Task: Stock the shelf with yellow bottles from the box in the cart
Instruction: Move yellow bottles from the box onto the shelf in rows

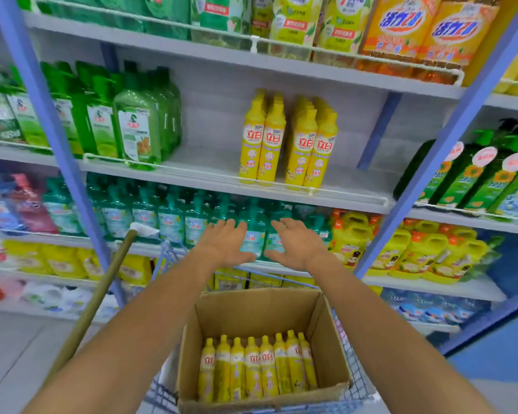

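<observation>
Several yellow bottles (256, 367) lie side by side in an open cardboard box (329, 333) inside a blue wire cart (355, 375). More yellow bottles (287, 144) stand in rows on the middle shelf (207, 174), with bare shelf to their left and right. My left hand (225, 243) and my right hand (296, 243) are stretched out side by side above the box, below that shelf, fingers straight and holding nothing.
Green bottles (138, 130) fill the left of the middle shelf. Teal pump bottles (168, 216) line the shelf below, behind my hands. A wooden pole (102, 294) leans at the left. Blue shelf uprights (449, 138) frame the bay. Orange bottles (431, 34) stand above.
</observation>
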Tool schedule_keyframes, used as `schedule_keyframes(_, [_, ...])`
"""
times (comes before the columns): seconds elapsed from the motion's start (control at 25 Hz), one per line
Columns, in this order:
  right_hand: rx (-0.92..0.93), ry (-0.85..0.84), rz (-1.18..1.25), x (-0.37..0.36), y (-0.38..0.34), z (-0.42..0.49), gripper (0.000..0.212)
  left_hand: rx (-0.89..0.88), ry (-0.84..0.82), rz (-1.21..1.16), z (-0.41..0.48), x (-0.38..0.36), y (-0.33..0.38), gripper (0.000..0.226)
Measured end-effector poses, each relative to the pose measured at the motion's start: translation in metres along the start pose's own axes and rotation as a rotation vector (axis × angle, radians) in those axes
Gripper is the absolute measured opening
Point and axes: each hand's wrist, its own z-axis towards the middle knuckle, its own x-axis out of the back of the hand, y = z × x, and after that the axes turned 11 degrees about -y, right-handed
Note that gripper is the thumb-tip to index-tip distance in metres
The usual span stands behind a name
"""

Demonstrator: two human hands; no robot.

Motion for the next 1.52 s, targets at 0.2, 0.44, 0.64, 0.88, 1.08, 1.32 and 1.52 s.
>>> schedule_keyframes(0.2, [0.047, -0.132, 0.066, -0.081, 0.005, 0.02, 0.079, 0.025, -0.185, -0.024, 0.017, -0.081, 0.011, 0.09])
schedule_keyframes(0.44, [0.052, -0.388, 0.173, -0.207, 0.037, 0.031, 0.079, 0.095, -0.465, -0.035, 0.046, -0.19, 0.033, 0.082])
schedule_keyframes(0.64, [0.048, -0.52, 0.223, -0.292, 0.054, 0.04, 0.073, 0.133, -0.582, -0.144, 0.063, -0.271, 0.037, 0.08])
schedule_keyframes(0.88, [0.028, -0.609, 0.264, -0.371, 0.047, 0.08, 0.068, 0.129, -0.687, -0.205, 0.109, -0.359, 0.016, 0.094])
schedule_keyframes(1.08, [-0.037, -0.6, 0.246, -0.434, 0.043, 0.115, 0.07, 0.155, -0.686, -0.258, 0.15, -0.428, -0.016, 0.082])
schedule_keyframes(1.32, [-0.089, -0.594, 0.354, -0.505, 0.046, 0.158, 0.07, 0.17, -0.638, -0.404, 0.201, -0.495, -0.033, 0.08])
schedule_keyframes(1.52, [-0.139, -0.596, 0.362, -0.542, 0.047, 0.175, 0.06, 0.326, -0.524, -0.595, 0.218, -0.523, -0.026, 0.054])
